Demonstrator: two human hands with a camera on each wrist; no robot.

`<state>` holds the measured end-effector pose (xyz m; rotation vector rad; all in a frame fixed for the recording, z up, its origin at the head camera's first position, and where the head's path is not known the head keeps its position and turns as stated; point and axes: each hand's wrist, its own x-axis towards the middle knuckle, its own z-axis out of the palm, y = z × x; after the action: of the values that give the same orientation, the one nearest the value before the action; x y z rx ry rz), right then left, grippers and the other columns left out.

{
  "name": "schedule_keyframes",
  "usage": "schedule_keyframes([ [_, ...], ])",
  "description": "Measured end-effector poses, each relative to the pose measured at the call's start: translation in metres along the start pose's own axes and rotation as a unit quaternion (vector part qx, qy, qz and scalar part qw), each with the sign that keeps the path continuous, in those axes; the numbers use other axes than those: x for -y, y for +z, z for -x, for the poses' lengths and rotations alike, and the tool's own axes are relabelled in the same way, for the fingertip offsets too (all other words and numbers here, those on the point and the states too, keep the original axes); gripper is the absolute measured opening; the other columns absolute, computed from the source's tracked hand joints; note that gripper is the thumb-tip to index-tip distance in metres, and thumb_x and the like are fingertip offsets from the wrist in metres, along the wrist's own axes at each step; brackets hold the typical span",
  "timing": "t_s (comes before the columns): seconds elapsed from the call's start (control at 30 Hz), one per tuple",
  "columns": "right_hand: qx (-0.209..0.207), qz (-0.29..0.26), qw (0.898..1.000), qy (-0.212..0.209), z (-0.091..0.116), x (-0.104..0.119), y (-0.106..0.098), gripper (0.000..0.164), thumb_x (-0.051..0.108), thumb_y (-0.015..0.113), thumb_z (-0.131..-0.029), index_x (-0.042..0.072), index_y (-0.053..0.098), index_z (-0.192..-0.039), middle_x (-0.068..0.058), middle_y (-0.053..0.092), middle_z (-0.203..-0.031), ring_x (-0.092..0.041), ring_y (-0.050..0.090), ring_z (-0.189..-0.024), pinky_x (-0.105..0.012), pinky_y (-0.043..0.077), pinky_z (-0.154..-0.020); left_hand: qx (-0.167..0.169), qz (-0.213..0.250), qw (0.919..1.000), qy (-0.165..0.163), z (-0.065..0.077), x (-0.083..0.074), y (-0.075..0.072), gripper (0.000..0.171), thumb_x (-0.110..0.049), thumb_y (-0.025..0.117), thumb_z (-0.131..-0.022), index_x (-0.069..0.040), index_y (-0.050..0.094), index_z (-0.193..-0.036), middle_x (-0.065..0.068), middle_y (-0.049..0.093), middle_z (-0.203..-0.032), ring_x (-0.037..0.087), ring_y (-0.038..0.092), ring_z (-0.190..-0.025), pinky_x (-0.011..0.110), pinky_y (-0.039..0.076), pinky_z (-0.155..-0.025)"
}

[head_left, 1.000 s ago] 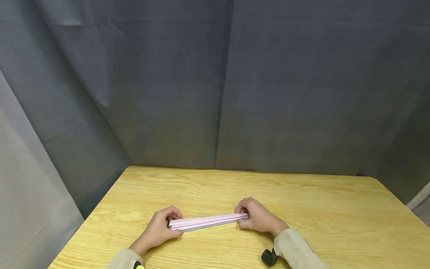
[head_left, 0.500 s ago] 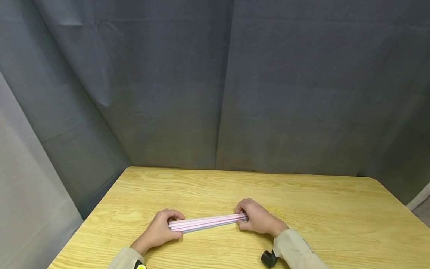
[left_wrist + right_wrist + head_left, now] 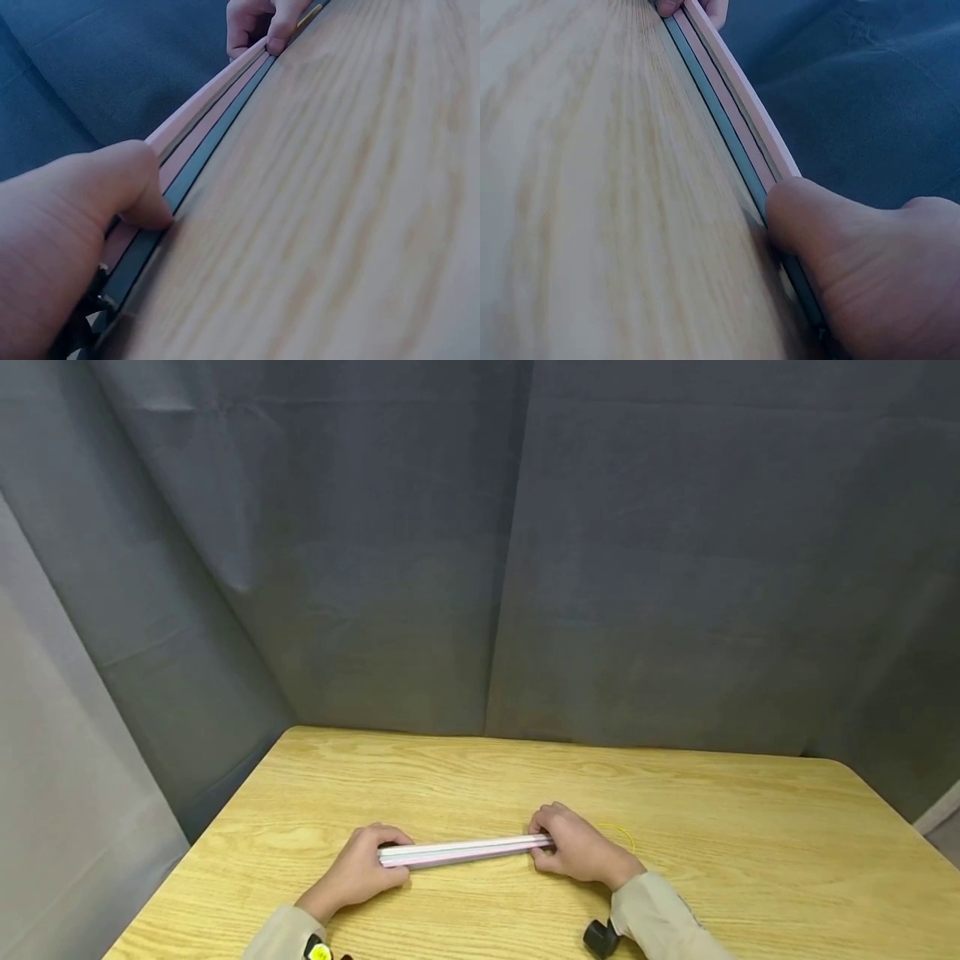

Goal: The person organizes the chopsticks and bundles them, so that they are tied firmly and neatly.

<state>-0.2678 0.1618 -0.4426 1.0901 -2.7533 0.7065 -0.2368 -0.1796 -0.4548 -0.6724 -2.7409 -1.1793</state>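
A long, slim folded bundle point(image 3: 468, 852) with pink, whitish and grey-blue layers lies across the near middle of the table. At its left end my left hand point(image 3: 363, 864) grips it, thumb on the near side and fingers on the far side. My right hand point(image 3: 572, 845) pinches the other end likewise. The left wrist view shows the pink and blue-grey strips point(image 3: 214, 131) stacked close above the wood, with small dark parts at the near end. In the right wrist view my right thumb point(image 3: 799, 217) presses the side of the stack. What the bundle is cannot be told.
A thin yellow cord point(image 3: 621, 835) curves out behind my right hand. The wood-grain table point(image 3: 712, 827) spreads around both hands, and a dark grey curtain point(image 3: 375, 568) hangs behind its far edge. A black device point(image 3: 600, 937) sits by my right sleeve.
Both hands keep their hold on the bundle's ends. The bundle has tilted a little, its left end slightly higher, and its top looks whiter and less pink than before.
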Motion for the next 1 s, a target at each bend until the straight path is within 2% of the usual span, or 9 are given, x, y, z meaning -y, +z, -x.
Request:
schedule_keyframes([
  [0.13,0.004,0.007,1.0,0.001,0.001,0.002,-0.003,0.011,0.01,0.067,-0.08,0.014,0.058,-0.083,0.01,0.047,-0.074,-0.004,0.037,-0.07,-0.018,0.036,-0.06,0.018,0.001,0.9998,-0.004,-0.003,-0.004,-0.002,0.03,-0.009,0.075,-0.067,-0.014,0.071,-0.097,-0.005,0.068,-0.092,0.007,0.056,-0.081,0.021,0.046,-0.074],
  [0.23,0.01,0.016,1.0,0.004,0.002,0.004,-0.005,0.01,0.01,0.067,-0.081,0.013,0.058,-0.084,0.01,0.047,-0.074,-0.005,0.037,-0.07,-0.018,0.036,-0.06,0.045,-0.006,0.999,-0.004,-0.006,-0.006,-0.006,0.032,-0.008,0.073,-0.069,-0.012,0.069,-0.101,-0.004,0.068,-0.094,0.007,0.057,-0.082,0.021,0.047,-0.075],
  [0.43,0.026,0.069,0.997,-0.007,0.001,0.013,-0.008,0.006,0.01,0.065,-0.086,0.01,0.059,-0.086,0.009,0.048,-0.076,-0.007,0.036,-0.07,-0.023,0.039,-0.067,0.094,-0.021,0.9953,-0.002,-0.011,-0.012,-0.014,0.036,-0.008,0.073,-0.068,-0.008,0.066,-0.104,-0.002,0.068,-0.093,0.006,0.057,-0.079,0.02,0.047,-0.072],
  [0.63,0.036,0.117,0.992,-0.012,-0.002,0.019,-0.006,0.007,0.011,0.063,-0.086,0.011,0.057,-0.083,0.008,0.044,-0.074,-0.008,0.034,-0.067,-0.032,0.045,-0.08,0.092,-0.065,0.9935,0.018,-0.01,-0.02,-0.015,0.037,-0.009,0.072,-0.065,-0.008,0.064,-0.101,-0.002,0.067,-0.091,0.005,0.054,-0.075,0.02,0.045,-0.069],
  [0.83,0.048,0.125,0.991,-0.007,-0.003,0.018,-0.004,0.006,0.012,0.062,-0.086,0.01,0.057,-0.087,0.007,0.044,-0.077,-0.01,0.033,-0.07,-0.024,0.035,-0.069,0.087,-0.109,0.9897,0.033,-0.009,-0.028,-0.012,0.04,-0.01,0.073,-0.062,-0.007,0.064,-0.1,-0.001,0.066,-0.091,0.007,0.053,-0.077,0.023,0.046,-0.07],
  [1.0,0.046,0.127,0.991,-0.009,-0.001,0.016,-0.003,0.007,0.012,0.062,-0.084,0.01,0.057,-0.088,0.007,0.045,-0.078,-0.009,0.033,-0.07,-0.023,0.036,-0.072,0.09,-0.143,0.9844,0.048,-0.008,-0.036,-0.01,0.043,-0.008,0.073,-0.06,-0.005,0.062,-0.102,0.002,0.065,-0.093,0.011,0.053,-0.08,0.026,0.047,-0.069],
])
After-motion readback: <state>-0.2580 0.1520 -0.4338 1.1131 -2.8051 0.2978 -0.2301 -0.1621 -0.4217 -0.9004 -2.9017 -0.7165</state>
